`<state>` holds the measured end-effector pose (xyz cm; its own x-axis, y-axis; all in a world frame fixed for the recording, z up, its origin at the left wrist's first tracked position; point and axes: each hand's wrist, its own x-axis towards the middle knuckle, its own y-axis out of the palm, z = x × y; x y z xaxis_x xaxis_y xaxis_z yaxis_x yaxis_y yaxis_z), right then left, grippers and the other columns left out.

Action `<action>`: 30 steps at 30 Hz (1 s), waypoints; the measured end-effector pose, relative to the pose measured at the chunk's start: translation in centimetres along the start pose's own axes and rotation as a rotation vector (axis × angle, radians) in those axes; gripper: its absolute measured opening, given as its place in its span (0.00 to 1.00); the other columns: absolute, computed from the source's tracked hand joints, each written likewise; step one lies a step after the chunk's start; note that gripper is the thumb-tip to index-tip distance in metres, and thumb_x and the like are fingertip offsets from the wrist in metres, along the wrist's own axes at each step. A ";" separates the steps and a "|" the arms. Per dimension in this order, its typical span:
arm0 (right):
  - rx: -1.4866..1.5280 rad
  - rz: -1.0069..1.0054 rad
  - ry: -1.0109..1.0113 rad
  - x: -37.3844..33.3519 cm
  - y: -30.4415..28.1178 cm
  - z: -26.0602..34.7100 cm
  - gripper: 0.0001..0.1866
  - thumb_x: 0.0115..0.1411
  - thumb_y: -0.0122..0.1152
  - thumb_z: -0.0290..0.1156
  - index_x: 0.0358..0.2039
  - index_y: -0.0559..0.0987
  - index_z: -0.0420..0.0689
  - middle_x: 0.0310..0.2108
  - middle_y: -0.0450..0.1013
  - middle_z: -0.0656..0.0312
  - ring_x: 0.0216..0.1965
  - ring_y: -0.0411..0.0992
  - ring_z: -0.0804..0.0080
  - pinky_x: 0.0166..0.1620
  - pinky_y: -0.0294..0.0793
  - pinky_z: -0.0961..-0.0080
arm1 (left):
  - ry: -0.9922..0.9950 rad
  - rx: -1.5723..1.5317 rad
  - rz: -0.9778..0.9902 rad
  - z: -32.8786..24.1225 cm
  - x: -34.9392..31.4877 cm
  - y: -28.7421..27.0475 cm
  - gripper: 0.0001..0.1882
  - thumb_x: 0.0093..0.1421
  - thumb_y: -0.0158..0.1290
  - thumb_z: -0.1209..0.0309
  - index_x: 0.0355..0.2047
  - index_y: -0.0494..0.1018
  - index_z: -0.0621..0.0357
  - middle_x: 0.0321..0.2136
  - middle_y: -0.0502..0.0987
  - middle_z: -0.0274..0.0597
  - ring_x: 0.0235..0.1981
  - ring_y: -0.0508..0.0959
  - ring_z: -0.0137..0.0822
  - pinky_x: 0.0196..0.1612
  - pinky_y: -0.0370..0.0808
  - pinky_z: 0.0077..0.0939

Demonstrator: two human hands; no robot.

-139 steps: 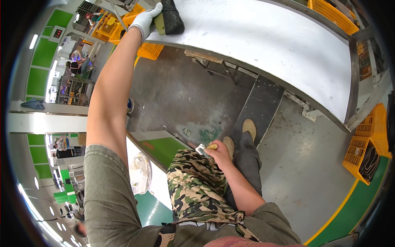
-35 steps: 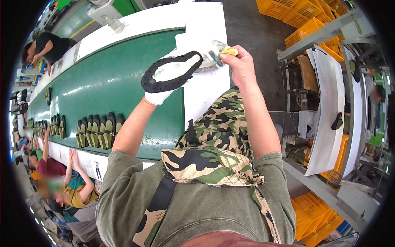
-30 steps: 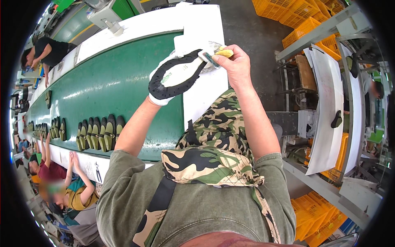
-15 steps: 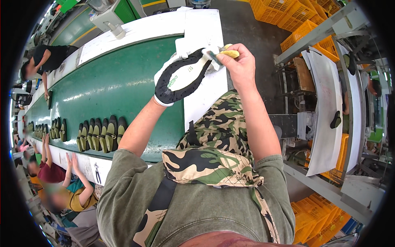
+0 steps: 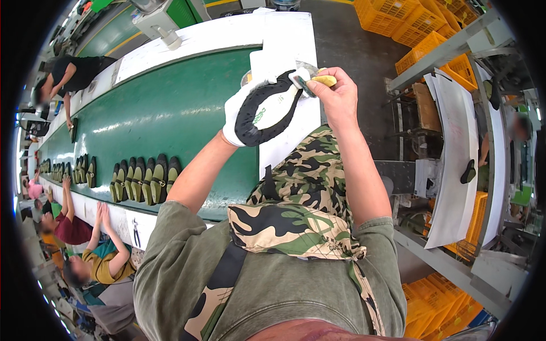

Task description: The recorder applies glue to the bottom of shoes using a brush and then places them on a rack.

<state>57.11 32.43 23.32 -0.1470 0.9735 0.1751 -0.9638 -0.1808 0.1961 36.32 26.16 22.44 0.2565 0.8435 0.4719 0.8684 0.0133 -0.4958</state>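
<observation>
My left hand, in a white glove, grips a shoe with its underside turned up. A black edge rings the pale, printed middle of that underside. In my bare right hand is a small brush with a yellow and green handle, pinched between thumb and fingers. Its whitish head meets the far end of the shoe's underside. Most of the left fingers are hidden under the shoe.
A green conveyor belt with rows of green and black shoes runs left, along a white table edge. Co-workers sit at its near side; pliers lie there. Yellow crates and a metal rack stand right.
The shoe has shifted slightly right and its underside has turned, so more of the gloved hand shows. The brush has moved a little right and down, still at the shoe's far end.
</observation>
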 end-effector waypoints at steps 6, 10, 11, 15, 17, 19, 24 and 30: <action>0.145 0.049 0.064 -2.3 1.0 2.1 0.10 0.56 0.70 0.21 0.36 0.78 0.38 0.33 0.76 0.64 0.33 0.72 0.82 0.37 0.73 0.83 | -0.281 -0.417 -0.160 1.4 -1.0 0.9 0.29 0.49 0.70 0.73 0.53 0.74 0.63 0.46 0.81 0.43 0.48 0.81 0.34 0.56 0.75 0.28; 0.200 0.060 0.063 -3.0 1.6 3.8 0.10 0.56 0.70 0.21 0.37 0.78 0.37 0.33 0.76 0.64 0.33 0.73 0.81 0.39 0.74 0.83 | -0.075 -0.053 -0.126 -1.0 0.2 1.2 0.31 0.47 0.72 0.71 0.53 0.76 0.61 0.45 0.82 0.43 0.46 0.82 0.34 0.54 0.76 0.28; 0.201 0.062 0.064 -3.2 1.8 4.3 0.10 0.56 0.70 0.21 0.37 0.78 0.37 0.33 0.76 0.64 0.33 0.73 0.81 0.39 0.74 0.83 | -0.064 -0.022 -0.112 -1.0 0.3 1.2 0.32 0.46 0.72 0.70 0.53 0.76 0.61 0.45 0.82 0.43 0.46 0.82 0.34 0.54 0.76 0.28; 0.241 0.058 0.033 -3.2 2.2 6.0 0.10 0.56 0.69 0.19 0.37 0.78 0.37 0.33 0.77 0.63 0.34 0.74 0.81 0.40 0.75 0.82 | -0.240 0.048 0.070 -2.6 0.8 0.5 0.34 0.46 0.74 0.61 0.53 0.76 0.55 0.45 0.82 0.38 0.46 0.82 0.36 0.53 0.77 0.29; 0.258 0.069 0.004 -2.8 2.6 6.2 0.10 0.56 0.69 0.18 0.37 0.77 0.37 0.34 0.77 0.63 0.34 0.74 0.81 0.40 0.75 0.82 | -0.334 -0.138 0.224 -1.3 0.8 0.2 0.41 0.43 0.75 0.58 0.57 0.72 0.54 0.51 0.79 0.38 0.51 0.79 0.35 0.57 0.75 0.30; 0.252 0.051 -0.036 -2.0 2.6 6.2 0.09 0.56 0.68 0.17 0.37 0.78 0.38 0.33 0.77 0.63 0.34 0.74 0.81 0.40 0.75 0.82 | -0.460 -0.589 0.215 -1.8 0.9 0.3 0.44 0.41 0.77 0.61 0.58 0.70 0.56 0.52 0.78 0.38 0.52 0.78 0.36 0.58 0.75 0.33; 0.286 -0.004 -0.068 -0.3 2.3 5.4 0.10 0.57 0.67 0.17 0.39 0.78 0.38 0.37 0.77 0.61 0.36 0.75 0.78 0.44 0.75 0.80 | -0.474 -0.490 0.436 -0.9 1.3 -1.0 0.46 0.39 0.76 0.65 0.60 0.69 0.61 0.52 0.78 0.39 0.52 0.77 0.31 0.58 0.74 0.31; 0.291 -0.043 -0.112 0.1 2.5 5.1 0.11 0.56 0.67 0.16 0.39 0.77 0.38 0.37 0.76 0.62 0.37 0.74 0.78 0.45 0.75 0.81 | -0.415 -0.710 0.405 -0.3 1.1 -1.2 0.49 0.37 0.77 0.65 0.61 0.68 0.62 0.50 0.79 0.43 0.52 0.78 0.37 0.60 0.74 0.35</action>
<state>55.80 31.39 28.80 -0.0663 0.9626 0.2626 -0.8623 -0.1877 0.4703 35.73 26.91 23.76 0.5443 0.8389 -0.0082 0.8375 -0.5427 0.0635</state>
